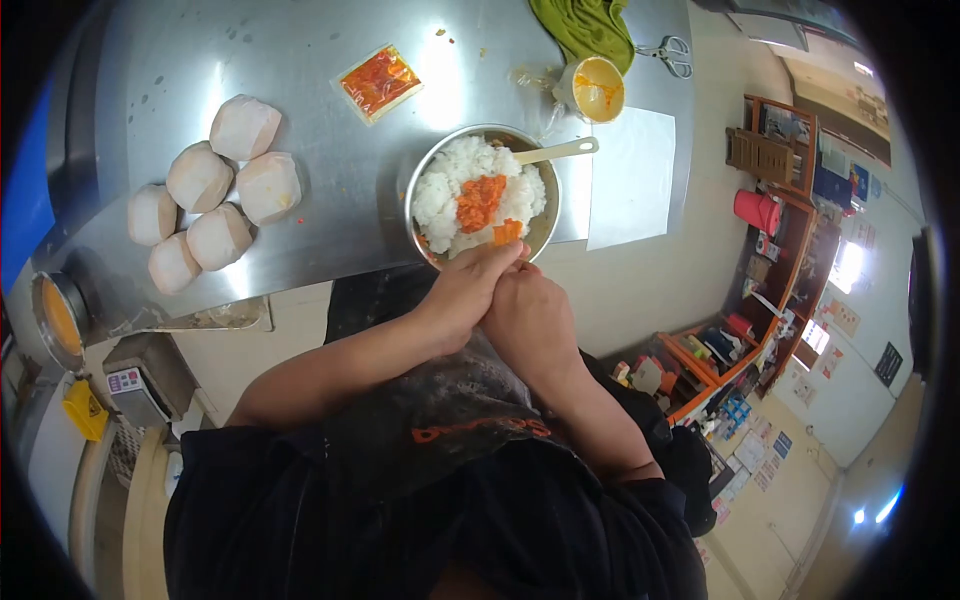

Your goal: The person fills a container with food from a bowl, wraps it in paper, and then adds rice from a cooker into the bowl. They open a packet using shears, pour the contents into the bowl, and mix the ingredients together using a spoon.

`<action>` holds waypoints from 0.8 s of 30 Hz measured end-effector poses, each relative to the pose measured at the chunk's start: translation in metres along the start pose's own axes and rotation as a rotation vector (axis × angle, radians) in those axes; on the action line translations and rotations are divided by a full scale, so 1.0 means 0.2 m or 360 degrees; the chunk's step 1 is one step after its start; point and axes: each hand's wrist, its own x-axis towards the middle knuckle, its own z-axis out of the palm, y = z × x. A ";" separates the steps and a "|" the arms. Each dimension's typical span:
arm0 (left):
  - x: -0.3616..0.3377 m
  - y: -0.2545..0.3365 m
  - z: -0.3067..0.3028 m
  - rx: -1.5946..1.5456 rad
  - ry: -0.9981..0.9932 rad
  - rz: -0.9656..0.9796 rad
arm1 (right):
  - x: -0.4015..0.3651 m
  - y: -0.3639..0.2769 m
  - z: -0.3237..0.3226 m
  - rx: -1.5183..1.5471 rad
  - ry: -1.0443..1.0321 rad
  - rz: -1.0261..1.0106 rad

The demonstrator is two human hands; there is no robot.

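The rice is white, the topping orange-red, the bowl silver, the cloth olive green.

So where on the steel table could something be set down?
The table is mostly bare between the six pale rounds and the bowl, and above the rounds, left of the packet. Crowded: cup, cloth and scissors, up right of the bowl; left hand and right hand meet at its near rim.

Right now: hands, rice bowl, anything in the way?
Left hand and right hand closed together on orange-red item at near rim of metal bowl. White rice inside, red topping. Possible obstacle: cream utensil handle over far-right rim.
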 end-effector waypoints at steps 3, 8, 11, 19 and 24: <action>0.04 -0.07 0.03 -0.0121 0.0035 0.0264 | -0.01 0.11 0.02 -0.0043 0.0081 -0.0262; 0.14 -0.15 0.13 -0.0468 0.0345 0.0427 | 0.06 0.30 0.11 0.0075 0.0232 -0.0567; 0.26 -0.30 0.10 -0.0669 0.0299 0.0667 | 0.07 0.41 0.16 0.0004 0.0248 -0.0848; 0.29 -0.46 0.42 -0.0721 0.0213 0.1201 | 0.09 0.71 0.11 0.0231 0.0216 -0.1227; 0.30 -0.59 0.52 -0.0346 0.0477 0.1375 | 0.18 0.91 0.00 0.0920 -0.0322 -0.1234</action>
